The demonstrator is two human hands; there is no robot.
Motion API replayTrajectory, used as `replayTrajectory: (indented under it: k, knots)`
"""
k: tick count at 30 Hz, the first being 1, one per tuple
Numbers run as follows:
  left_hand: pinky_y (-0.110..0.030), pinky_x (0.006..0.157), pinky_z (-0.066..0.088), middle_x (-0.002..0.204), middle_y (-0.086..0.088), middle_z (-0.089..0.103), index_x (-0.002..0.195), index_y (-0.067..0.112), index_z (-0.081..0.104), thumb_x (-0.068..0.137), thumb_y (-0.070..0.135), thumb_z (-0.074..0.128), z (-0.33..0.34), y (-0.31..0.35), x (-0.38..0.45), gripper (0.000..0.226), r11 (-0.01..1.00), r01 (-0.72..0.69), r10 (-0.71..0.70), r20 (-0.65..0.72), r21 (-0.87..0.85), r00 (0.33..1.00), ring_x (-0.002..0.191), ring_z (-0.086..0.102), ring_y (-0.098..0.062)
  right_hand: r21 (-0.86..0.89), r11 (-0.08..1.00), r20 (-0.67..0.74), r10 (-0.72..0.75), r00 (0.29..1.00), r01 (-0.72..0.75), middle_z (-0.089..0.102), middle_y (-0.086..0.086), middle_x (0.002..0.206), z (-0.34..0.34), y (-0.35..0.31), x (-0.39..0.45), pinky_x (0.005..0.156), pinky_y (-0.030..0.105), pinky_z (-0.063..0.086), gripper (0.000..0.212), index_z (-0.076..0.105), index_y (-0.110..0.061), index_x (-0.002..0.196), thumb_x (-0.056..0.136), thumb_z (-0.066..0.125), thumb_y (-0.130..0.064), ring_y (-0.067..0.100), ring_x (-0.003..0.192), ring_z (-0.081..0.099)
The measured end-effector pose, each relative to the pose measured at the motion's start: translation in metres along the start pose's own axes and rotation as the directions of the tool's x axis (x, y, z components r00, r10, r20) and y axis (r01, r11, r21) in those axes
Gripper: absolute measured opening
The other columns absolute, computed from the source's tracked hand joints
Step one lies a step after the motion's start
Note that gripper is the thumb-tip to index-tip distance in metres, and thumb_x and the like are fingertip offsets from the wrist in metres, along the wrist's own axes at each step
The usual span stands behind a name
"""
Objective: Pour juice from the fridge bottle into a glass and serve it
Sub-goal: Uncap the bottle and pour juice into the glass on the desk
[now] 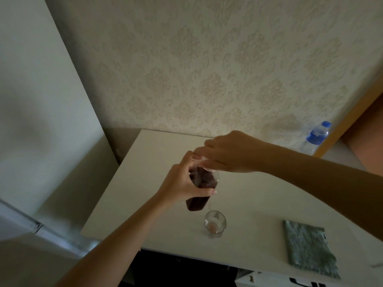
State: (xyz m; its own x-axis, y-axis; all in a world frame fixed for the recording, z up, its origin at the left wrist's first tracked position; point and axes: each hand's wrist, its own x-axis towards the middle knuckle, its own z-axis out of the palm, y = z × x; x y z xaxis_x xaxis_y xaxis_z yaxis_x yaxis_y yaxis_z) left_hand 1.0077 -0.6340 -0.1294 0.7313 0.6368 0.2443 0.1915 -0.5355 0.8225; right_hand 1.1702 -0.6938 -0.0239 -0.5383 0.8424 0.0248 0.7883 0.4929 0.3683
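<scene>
A clear plastic bottle of dark juice stands upright on the white table. My left hand is wrapped around its upper body. My right hand sits on top of the bottle with its fingers closed over the cap, which is mostly hidden. A small clear glass stands just in front of the bottle, to its right, with no juice visible in it.
A grey-green cloth lies on the table at the right. A water bottle with a blue cap and label stands at the back right by a wooden frame. A patterned wall runs behind the table, and a white fridge side rises at left.
</scene>
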Motion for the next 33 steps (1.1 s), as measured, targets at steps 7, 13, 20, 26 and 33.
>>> replayTrajectory:
  k: [7,13,20,26,33]
  knots:
    - [-0.029,0.080,0.056,0.102,0.016,0.066,0.105,0.032,0.040,0.050,0.049,0.084,0.007,-0.020,-0.009,0.073,0.998,0.054,-0.054,-0.017,0.018,0.998,0.093,0.064,-0.001,0.613,0.741,-0.183,0.472,0.863,-0.275,0.051,-0.014,0.104,0.035,0.006,-0.031,0.070,0.017,0.045,0.036,0.048,-0.030,0.124,0.093,0.039,-0.046,0.002,0.082,0.051]
    - [-0.019,0.076,0.054,0.099,0.016,0.065,0.102,0.038,0.040,0.047,0.042,0.088,0.034,-0.055,-0.027,0.072,0.994,0.110,-0.111,-0.055,-0.030,0.992,0.091,0.065,-0.004,0.924,0.020,0.174,0.867,0.466,-0.383,0.068,-0.002,0.093,0.156,-0.035,-0.061,0.072,0.021,0.056,0.031,0.062,-0.012,0.093,0.070,0.080,-0.022,0.008,0.085,0.066]
    - [-0.013,0.079,0.048,0.099,0.014,0.068,0.104,0.035,0.041,0.050,0.033,0.090,0.065,-0.107,-0.055,0.073,0.989,0.131,-0.136,-0.062,-0.073,0.989,0.091,0.064,0.001,0.789,-0.239,0.468,0.830,0.304,-0.565,0.065,0.009,0.098,0.304,-0.102,-0.105,0.076,0.042,0.057,0.033,0.057,-0.024,0.078,0.063,0.083,-0.010,0.026,0.086,0.067]
    - [-0.017,0.081,0.050,0.100,0.012,0.069,0.104,0.033,0.043,0.046,0.038,0.088,0.077,-0.126,-0.065,0.074,0.982,0.143,-0.152,-0.062,-0.125,0.986,0.093,0.065,-0.002,0.739,-0.226,0.503,0.812,0.297,-0.635,0.063,0.000,0.098,0.342,-0.137,-0.119,0.081,0.033,0.045,0.050,0.054,-0.018,0.104,0.064,0.083,-0.013,0.025,0.095,0.060]
    - [-0.013,0.080,0.049,0.098,0.012,0.070,0.103,0.035,0.042,0.044,0.041,0.087,0.072,-0.122,-0.064,0.074,0.981,0.147,-0.155,-0.054,-0.123,0.986,0.091,0.065,-0.002,0.786,-0.008,0.414,0.749,0.517,-0.618,0.040,-0.007,0.143,0.322,-0.139,-0.124,0.116,0.052,0.009,0.095,0.024,-0.023,0.142,0.065,0.080,-0.024,0.019,0.143,0.016]
